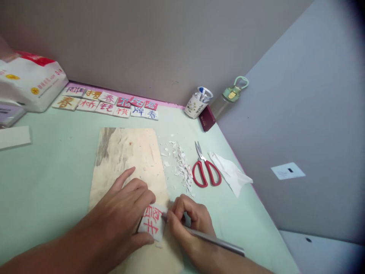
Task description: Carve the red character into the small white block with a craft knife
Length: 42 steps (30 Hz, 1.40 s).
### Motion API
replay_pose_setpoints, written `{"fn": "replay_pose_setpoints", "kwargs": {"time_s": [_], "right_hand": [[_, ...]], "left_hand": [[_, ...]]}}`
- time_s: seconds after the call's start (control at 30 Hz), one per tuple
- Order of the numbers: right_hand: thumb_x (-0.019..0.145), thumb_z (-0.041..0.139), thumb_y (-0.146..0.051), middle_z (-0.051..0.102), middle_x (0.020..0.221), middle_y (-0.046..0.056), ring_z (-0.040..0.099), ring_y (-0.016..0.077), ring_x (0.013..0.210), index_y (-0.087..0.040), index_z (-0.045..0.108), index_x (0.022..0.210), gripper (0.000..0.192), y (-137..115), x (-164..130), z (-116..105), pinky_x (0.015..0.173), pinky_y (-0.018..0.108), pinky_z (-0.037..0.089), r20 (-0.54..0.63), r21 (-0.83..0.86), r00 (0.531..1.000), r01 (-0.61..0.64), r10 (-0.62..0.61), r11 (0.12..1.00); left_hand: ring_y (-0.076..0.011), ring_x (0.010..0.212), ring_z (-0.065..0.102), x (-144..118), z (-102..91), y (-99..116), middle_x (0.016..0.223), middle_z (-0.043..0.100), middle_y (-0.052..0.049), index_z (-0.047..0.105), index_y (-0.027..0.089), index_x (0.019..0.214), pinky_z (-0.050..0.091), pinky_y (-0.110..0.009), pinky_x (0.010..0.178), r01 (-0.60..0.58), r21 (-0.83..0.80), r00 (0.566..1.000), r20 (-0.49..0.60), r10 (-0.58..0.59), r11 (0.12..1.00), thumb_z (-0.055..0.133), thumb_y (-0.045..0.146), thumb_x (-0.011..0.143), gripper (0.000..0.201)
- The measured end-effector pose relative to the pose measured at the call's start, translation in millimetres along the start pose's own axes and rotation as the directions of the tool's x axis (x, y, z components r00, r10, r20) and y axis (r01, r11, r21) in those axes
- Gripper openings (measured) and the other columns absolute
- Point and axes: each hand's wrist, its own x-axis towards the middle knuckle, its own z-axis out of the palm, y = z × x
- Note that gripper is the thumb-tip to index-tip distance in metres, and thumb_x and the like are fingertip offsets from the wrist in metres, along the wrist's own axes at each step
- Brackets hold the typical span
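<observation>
My left hand presses down on a small white block with red painted characters, gripping it on a pale wooden board. My right hand is closed around a thin metal carving tool. The tool's tip touches the block's right edge, and its handle runs back to the lower right along my wrist.
White shavings lie right of the board, beside red-handled scissors and a crumpled tissue. Several lettered tiles line the back edge, with a tissue pack at left, a cup and a bottle by the corner.
</observation>
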Motion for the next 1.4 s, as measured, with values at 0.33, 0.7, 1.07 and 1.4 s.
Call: {"fn": "replay_pose_setpoints", "kwargs": {"time_s": [0.33, 0.7, 1.07, 1.4], "right_hand": [[0.091, 0.053, -0.012, 0.046, 0.061, -0.007, 0.042, 0.0089, 0.050, -0.024, 0.038, 0.072, 0.027, 7.7, -6.5, 4.5, 0.050, 0.020, 0.033, 0.002, -0.135, 0.970, 0.242, -0.244, 0.961], [0.088, 0.053, -0.005, 0.049, 0.067, -0.006, 0.046, 0.0104, 0.056, -0.025, 0.037, 0.080, 0.027, 13.6, -6.7, 6.3, 0.054, 0.023, 0.035, 0.003, -0.145, 0.908, 0.414, -0.418, 0.899], [0.087, 0.053, -0.004, 0.047, 0.067, -0.006, 0.044, 0.0102, 0.055, -0.025, 0.036, 0.080, 0.028, 15.2, -6.5, 7.1, 0.053, 0.023, 0.034, 0.007, -0.113, 0.893, 0.447, -0.449, 0.887], [0.087, 0.053, -0.007, 0.047, 0.064, -0.007, 0.044, 0.0092, 0.053, -0.025, 0.037, 0.076, 0.027, 11.9, -8.3, 6.2, 0.052, 0.022, 0.034, 0.022, -0.112, 0.926, 0.378, -0.378, 0.919]], "left_hand": [[-0.0194, 0.086, 0.060, 4.9, -1.3, 1.8, 0.082, 0.053, 0.009, 0.052, 0.025, 0.087, 0.014, -0.046, 0.128, -0.009, 0.011, 1.000, -0.007, 0.009, 1.000, 0.075, 0.004, 0.062, 0.040], [-0.0186, 0.087, 0.062, 4.3, -3.8, 0.7, 0.084, 0.054, 0.009, 0.052, 0.026, 0.091, 0.013, -0.045, 0.128, -0.035, 0.008, 0.999, -0.024, 0.035, 0.999, 0.073, 0.006, 0.067, 0.038], [-0.0190, 0.089, 0.063, 6.4, -5.5, -1.6, 0.084, 0.056, 0.009, 0.053, 0.025, 0.091, 0.013, -0.046, 0.128, -0.036, 0.012, 0.999, 0.023, 0.036, 0.999, 0.073, 0.007, 0.069, 0.034], [-0.0189, 0.085, 0.062, 4.2, -0.1, 1.5, 0.083, 0.054, 0.009, 0.052, 0.025, 0.089, 0.016, -0.048, 0.127, -0.044, 0.032, 0.998, -0.035, 0.045, 0.999, 0.074, 0.006, 0.063, 0.039]]}}
